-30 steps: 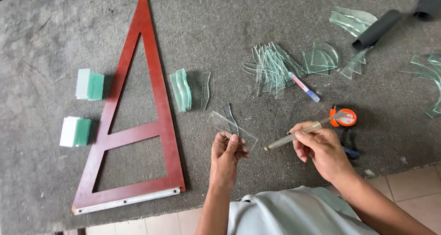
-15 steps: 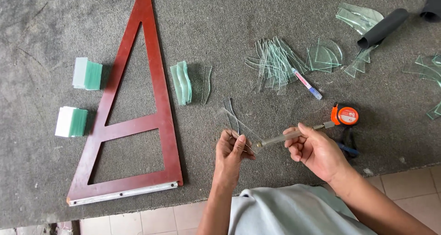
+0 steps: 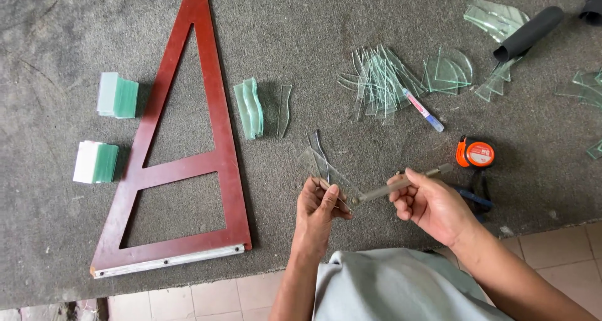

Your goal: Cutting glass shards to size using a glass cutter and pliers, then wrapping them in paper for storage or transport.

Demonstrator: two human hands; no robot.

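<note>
My left hand (image 3: pixel 320 207) pinches a small clear glass piece (image 3: pixel 321 165) near the front edge of the grey table (image 3: pixel 313 20). My right hand (image 3: pixel 433 205) grips a slim metal glass cutter (image 3: pixel 384 190), its tip touching the glass close to my left fingers. A thin curved glass strip (image 3: pixel 320 146) lies just beyond the held piece. To the right of my right hand sit an orange tape measure (image 3: pixel 475 153) and dark pliers (image 3: pixel 471 197), partly hidden by the hand.
A large red wooden triangle frame (image 3: pixel 188 139) lies at left, with two stacks of green-edged glass (image 3: pixel 116 96) beside it. Wavy glass pieces (image 3: pixel 251 107), a pile of glass offcuts (image 3: pixel 379 79), a marker pen (image 3: pixel 424 110) and a black roll (image 3: pixel 528 32) lie farther back.
The cutter's tip has swung left to meet the glass in my left hand. Both hands sit slightly closer together; the view shifted a little.
</note>
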